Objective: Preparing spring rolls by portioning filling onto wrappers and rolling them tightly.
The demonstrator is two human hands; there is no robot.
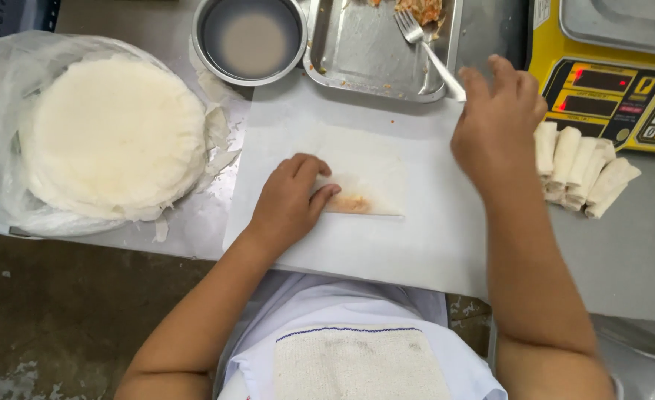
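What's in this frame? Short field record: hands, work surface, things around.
left hand: presses on a folded wrapper with filling showing through
right hand: grips a fork whose tines rest in the metal tray
work surface: white board
wrapper stack: round, in clear plastic, far left
metal bowl: cloudy liquid
finished rolls: piled at right, below a yellow scale

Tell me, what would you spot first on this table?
Probably the big round stack of white wrappers on plastic at the left. In the middle, the left hand presses a half-folded wrapper on a white board, while the right hand holds a fork over the metal tray.
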